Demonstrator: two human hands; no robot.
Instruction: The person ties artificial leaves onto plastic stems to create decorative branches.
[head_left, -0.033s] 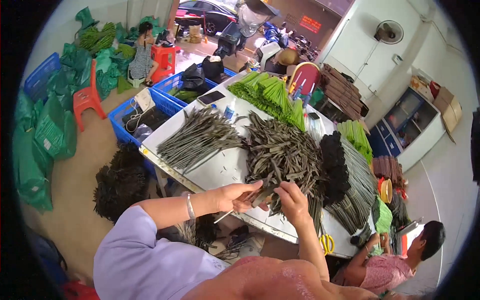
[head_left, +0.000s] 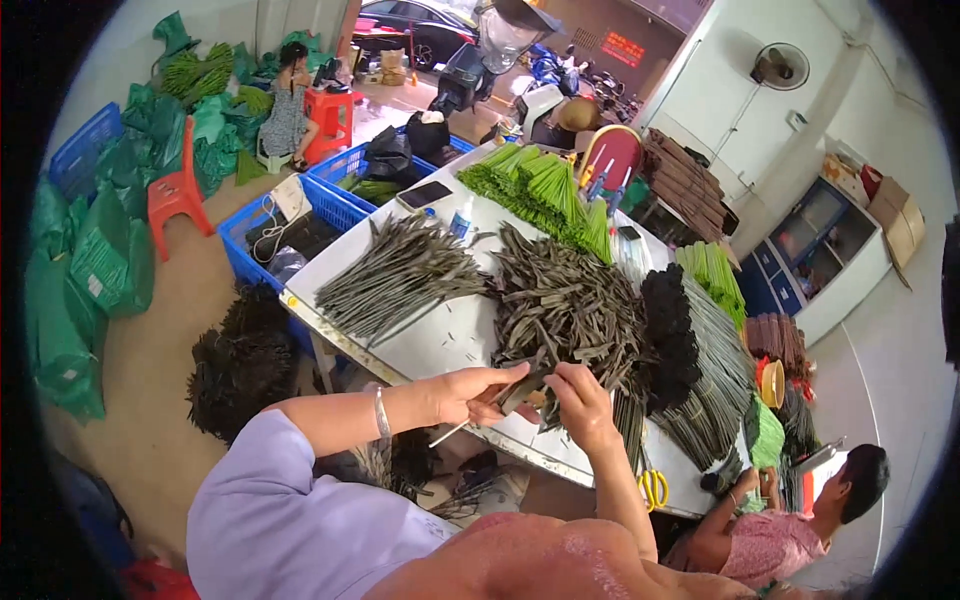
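Over the near edge of the white table (head_left: 425, 358), my left hand (head_left: 470, 394) is closed around a dark brown leaf-like strip (head_left: 519, 391). A thin pale stem (head_left: 447, 434) sticks out below that hand. My right hand (head_left: 584, 408) pinches at the strip's other end, close to my left fingertips; its exact grip is partly hidden. Just beyond both hands lies a big heap of loose dark strips (head_left: 570, 300). Left of it, a fanned bundle of dark long-stemmed leaves (head_left: 395, 285) rests on the table.
Yellow-handled scissors (head_left: 653, 489) lie right of my right forearm. Black bundles (head_left: 668, 335), grey-green stems (head_left: 715, 350) and bright green bundles (head_left: 530, 190) crowd the table. A co-worker (head_left: 785, 538) sits at the right. Blue crates (head_left: 240, 248) and a red chair (head_left: 178, 200) stand left.
My right hand has shifted very slightly left, closer to my left hand. Everything else looks the same.
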